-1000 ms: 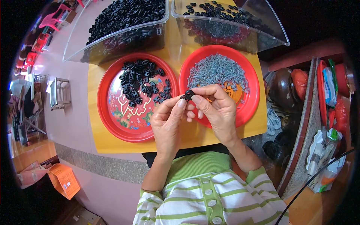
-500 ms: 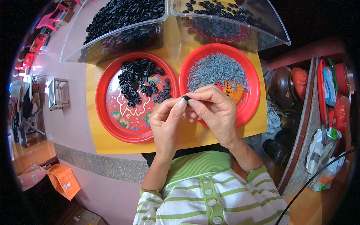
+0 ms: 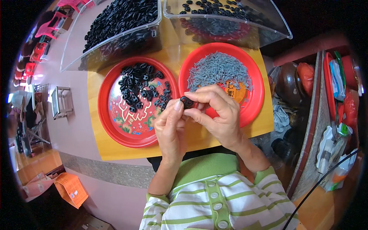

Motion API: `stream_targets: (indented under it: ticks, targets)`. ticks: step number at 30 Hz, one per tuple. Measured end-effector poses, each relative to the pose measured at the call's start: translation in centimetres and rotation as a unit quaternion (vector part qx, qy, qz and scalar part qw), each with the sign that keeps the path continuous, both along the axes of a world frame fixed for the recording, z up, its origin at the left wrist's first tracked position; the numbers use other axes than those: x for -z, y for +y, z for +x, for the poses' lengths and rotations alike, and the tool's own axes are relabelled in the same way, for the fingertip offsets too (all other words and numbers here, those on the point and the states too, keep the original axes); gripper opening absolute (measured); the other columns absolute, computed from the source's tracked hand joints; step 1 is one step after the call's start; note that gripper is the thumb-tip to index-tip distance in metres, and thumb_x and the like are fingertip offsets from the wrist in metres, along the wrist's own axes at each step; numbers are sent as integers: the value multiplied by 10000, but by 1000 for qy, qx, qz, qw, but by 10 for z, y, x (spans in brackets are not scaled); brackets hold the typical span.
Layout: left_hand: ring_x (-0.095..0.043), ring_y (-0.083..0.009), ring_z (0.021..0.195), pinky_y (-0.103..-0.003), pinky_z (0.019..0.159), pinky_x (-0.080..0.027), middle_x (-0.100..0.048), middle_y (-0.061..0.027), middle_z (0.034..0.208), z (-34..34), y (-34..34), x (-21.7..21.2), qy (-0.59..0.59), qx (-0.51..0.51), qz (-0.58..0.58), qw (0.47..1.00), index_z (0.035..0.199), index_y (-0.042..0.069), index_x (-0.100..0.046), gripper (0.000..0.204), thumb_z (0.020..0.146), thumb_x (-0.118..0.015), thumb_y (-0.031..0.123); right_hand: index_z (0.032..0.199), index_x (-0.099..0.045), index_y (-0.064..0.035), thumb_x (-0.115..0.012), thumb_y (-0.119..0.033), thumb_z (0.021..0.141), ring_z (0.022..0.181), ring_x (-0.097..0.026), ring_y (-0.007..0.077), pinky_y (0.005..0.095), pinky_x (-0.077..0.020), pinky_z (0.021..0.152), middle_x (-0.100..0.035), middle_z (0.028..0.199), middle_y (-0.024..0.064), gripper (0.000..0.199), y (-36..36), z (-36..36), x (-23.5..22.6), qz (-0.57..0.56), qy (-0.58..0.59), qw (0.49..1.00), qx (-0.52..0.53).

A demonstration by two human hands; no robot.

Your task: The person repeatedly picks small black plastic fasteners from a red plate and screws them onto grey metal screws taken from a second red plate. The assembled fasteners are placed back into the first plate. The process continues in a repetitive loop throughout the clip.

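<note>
A small black oval plastic piece with holes (image 3: 186, 102) is held up between my hands, above the gap between two red trays. My left hand (image 3: 168, 126) pinches its lower left side between thumb and fingers. My right hand (image 3: 220, 115) has its index fingertip at the top of the piece and its thumb just below, gripping it from the right. Similar black pieces (image 3: 135, 82) lie heaped in the left red tray (image 3: 107, 119), which has a printed floor. The right red tray (image 3: 259, 92) holds a pile of small grey screws (image 3: 218, 71).
Behind the trays stand two clear plastic bins: the left bin (image 3: 71, 57) is full of black pieces, the right bin (image 3: 285, 28) holds fewer. Everything rests on a yellow wooden table (image 3: 126, 152). Jars and bags crowd a shelf (image 3: 312, 115) at right; a metal stool (image 3: 61, 101) stands at left.
The black piece has turned so its face with holes shows. My right index finger and thumb have spread farther apart around it. The view has shifted slightly.
</note>
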State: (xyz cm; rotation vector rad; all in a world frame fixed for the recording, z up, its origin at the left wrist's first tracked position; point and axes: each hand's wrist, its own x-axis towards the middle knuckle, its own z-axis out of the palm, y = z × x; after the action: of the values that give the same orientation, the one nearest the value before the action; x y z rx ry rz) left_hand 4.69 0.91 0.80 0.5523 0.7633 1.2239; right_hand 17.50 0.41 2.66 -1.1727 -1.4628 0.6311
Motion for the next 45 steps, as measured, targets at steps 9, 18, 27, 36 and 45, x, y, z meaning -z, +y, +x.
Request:
stream_targets:
  ticks: [9,18,27,36,45]
  targets:
    - [-540,-119,921,-239,822,-443,-569,-76,1024,3,2,6,206,-40,264,941,1071,-29,-579,214,878,-547,57,987,-615,-26,-707,-27,730,703,-545,92,219,-454,602,-577,869,45,273,-5,17,-9,-85,80,990,-75]
    - [-553,-182,881,-267,781,-446,-577,-130,975,14,-1,12,262,-105,339,898,995,-12,-563,157,839,-572,-20,998,-566,3,-637,-20,805,728,-527,78,217,-451,605,-548,876,44,207,-13,13,-4,-158,161,970,-91]
    - [-501,-138,861,-251,789,-402,-565,-91,936,15,-4,17,240,-120,279,922,946,1,-556,113,889,-553,99,1006,-556,5,-618,-39,833,629,-536,54,200,-459,535,-554,852,36,189,-10,6,4,-178,172,964,-98]
    - [-526,-120,851,-243,787,-420,-588,-76,948,7,-4,12,254,-120,228,932,984,-17,-562,131,903,-526,80,984,-586,-3,-625,-33,827,605,-528,38,186,-438,520,-554,776,7,164,-2,3,10,-178,166,963,-118]
    - [-582,-155,738,-263,665,-453,-615,-86,870,-52,49,-14,600,-39,251,759,957,9,-639,136,839,-580,40,1019,-630,-41,-647,-52,807,683,-514,25,159,-419,601,-626,909,-6,213,86,95,-56,121,-110,965,204]
